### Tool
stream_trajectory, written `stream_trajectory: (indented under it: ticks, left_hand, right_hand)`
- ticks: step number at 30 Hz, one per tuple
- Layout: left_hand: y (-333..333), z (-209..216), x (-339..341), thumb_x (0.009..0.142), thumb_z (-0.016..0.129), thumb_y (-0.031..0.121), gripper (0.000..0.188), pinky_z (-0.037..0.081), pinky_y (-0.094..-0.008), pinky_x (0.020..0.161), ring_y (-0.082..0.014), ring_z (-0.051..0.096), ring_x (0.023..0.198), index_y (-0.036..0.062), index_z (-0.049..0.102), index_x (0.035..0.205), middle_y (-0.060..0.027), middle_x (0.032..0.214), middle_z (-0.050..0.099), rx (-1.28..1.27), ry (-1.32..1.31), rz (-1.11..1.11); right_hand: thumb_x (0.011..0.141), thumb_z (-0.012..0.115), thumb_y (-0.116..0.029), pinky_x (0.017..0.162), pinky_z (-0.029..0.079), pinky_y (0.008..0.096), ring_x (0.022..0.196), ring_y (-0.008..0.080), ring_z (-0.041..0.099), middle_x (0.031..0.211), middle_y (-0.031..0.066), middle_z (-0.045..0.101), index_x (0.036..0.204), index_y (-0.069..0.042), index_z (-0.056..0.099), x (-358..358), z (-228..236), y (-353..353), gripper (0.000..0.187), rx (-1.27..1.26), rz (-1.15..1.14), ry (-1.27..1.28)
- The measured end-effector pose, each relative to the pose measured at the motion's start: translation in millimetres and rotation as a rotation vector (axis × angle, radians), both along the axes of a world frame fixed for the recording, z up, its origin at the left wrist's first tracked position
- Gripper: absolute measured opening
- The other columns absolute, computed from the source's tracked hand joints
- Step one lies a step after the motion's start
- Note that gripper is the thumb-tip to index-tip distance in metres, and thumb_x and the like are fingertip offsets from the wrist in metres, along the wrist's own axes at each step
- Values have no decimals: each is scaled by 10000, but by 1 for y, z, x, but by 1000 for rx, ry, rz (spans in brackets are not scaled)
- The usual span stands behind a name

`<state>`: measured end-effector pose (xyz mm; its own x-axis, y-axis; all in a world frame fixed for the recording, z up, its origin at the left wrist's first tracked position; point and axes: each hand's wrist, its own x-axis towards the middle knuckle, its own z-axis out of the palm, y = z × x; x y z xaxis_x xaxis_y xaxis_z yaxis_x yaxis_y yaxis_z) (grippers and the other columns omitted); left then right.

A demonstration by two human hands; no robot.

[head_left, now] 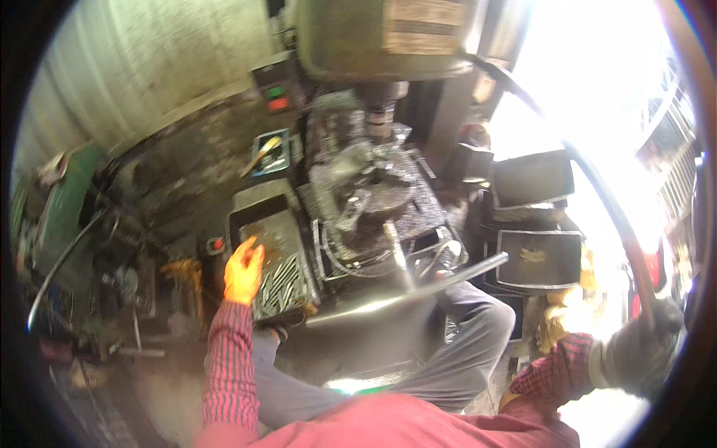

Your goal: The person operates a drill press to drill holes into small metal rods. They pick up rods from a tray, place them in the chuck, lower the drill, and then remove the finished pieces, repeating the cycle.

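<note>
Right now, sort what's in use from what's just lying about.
Apparently in use:
curved lever, in the right hand
metal rods in the large tray, by the left hand

Apparently just lying about:
brush on the blue-edged tray
dark bins at right

The right hand point(638, 352) blurs where it grips the curved lever point(607, 198).
</note>
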<state>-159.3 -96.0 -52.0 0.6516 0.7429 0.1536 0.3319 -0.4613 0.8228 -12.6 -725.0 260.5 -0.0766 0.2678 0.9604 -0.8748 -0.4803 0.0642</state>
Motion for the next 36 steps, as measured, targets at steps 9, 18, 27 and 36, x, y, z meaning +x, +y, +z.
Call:
stream_trajectory:
  ticks: [9, 18, 27, 36]
  left_hand:
    - [-18, -15, 19, 992, 763, 248, 585, 559, -368, 868, -216, 691, 921, 13, 600, 1503, -102, 1055, 711, 65, 169, -130]
    - [-36, -7, 38, 991, 748, 210, 590, 542, -385, 912, -236, 662, 987, 20, 579, 1524, -104, 1091, 679, 144, 110, -222]
    - [-50, -24, 53, 976, 756, 210, 611, 553, -393, 931, -260, 687, 1018, 7, 572, 1522, -137, 1134, 694, 272, 206, -277]
    - [-47, -28, 56, 971, 754, 241, 620, 552, -427, 947, -313, 695, 1057, 21, 571, 1521, -161, 1154, 698, 275, 186, -287]
  right_hand:
    - [1020, 652, -207, 524, 377, 381, 475, 175, 546, 565, -72, 492, 683, -208, 472, -3, 1, 8, 382, -426, 282, -40]
    - [1029, 619, -177, 605, 471, 357, 581, 174, 620, 739, -2, 617, 799, -120, 560, -2, -17, 16, 245, -326, 189, -46]
    - [1034, 619, -150, 583, 502, 360, 564, 182, 620, 690, 16, 606, 839, -78, 549, 0, -37, 10, 219, -243, 143, -103]
    - [1039, 618, -123, 560, 533, 364, 546, 189, 620, 642, 33, 595, 880, -36, 538, 0, -47, 12, 199, -182, 100, -127]
